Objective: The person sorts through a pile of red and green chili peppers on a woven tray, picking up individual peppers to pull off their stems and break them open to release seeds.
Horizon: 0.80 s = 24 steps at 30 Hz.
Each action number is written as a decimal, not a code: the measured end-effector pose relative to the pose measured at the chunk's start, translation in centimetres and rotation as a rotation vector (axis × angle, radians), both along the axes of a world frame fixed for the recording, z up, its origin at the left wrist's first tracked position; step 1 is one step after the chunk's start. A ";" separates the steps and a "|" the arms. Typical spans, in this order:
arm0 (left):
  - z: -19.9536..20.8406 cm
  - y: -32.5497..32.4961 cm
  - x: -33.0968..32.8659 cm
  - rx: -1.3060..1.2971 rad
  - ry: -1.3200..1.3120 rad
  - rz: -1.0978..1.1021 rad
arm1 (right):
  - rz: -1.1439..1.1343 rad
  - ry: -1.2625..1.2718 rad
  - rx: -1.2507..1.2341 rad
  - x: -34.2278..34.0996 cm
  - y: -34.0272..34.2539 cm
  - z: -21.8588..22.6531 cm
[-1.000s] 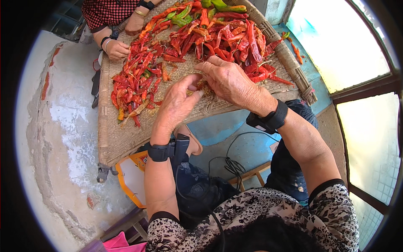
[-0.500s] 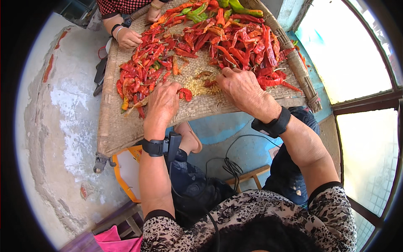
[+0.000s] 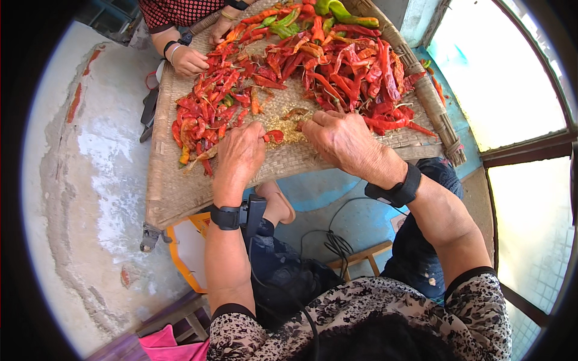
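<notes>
My left hand (image 3: 239,150) is closed over the near part of a woven tray (image 3: 180,195), with a red chili pepper (image 3: 274,136) at its fingertips. Close by on the right, my right hand (image 3: 344,144) has its fingers bent together; what they hold, if anything, is hidden. Between the hands lie scattered pale seeds (image 3: 288,127) and a shrivelled brown chili (image 3: 295,112). A heap of red chili peppers (image 3: 355,72) lies beyond my right hand. Smaller red chili pieces (image 3: 208,99) are piled beyond my left hand.
Another person's hand (image 3: 188,60) rests at the tray's far left edge. Green peppers (image 3: 337,11) lie at the back. Below the tray are a cable (image 3: 338,243), a wooden stool (image 3: 361,256) and an orange-edged white bag (image 3: 186,253). A window stands at right.
My right hand has moved left and nearer, toward my left hand. The left hand has shifted slightly right with the red chili pepper. The whole view has shifted a little.
</notes>
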<state>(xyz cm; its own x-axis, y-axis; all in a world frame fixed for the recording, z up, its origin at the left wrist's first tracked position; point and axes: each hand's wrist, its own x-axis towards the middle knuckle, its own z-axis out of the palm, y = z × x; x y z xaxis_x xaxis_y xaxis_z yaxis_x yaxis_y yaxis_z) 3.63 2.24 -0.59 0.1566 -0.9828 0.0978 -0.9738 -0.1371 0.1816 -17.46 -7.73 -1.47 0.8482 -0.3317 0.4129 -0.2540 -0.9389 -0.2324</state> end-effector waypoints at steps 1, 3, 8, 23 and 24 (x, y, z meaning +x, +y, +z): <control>0.3 -0.2 -0.3 0.004 0.027 0.054 | 0.019 -0.015 -0.002 0.0 0.1 0.1; 0.5 -1.1 -1.3 -0.052 0.200 0.065 | 0.046 -0.075 0.006 0.1 0.1 0.4; -0.1 -3.9 -2.8 -0.199 0.592 -0.018 | 0.076 -0.247 -0.014 0.2 0.4 0.4; -1.6 -6.5 3.6 0.064 -0.066 0.318 | 0.050 -0.155 -0.007 -0.4 -0.5 0.5; -1.7 -6.2 3.5 -0.010 -0.034 0.244 | 0.050 -0.153 -0.004 -0.5 -0.6 0.5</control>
<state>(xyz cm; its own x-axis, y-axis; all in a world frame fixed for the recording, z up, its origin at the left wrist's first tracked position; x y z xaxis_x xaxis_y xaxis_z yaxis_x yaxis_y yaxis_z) 7.10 -3.92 -2.32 0.3855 -0.9153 0.1170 -0.9177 -0.3671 0.1519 -17.97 -8.29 -0.96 0.7906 -0.2892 0.5397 -0.1692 -0.9503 -0.2613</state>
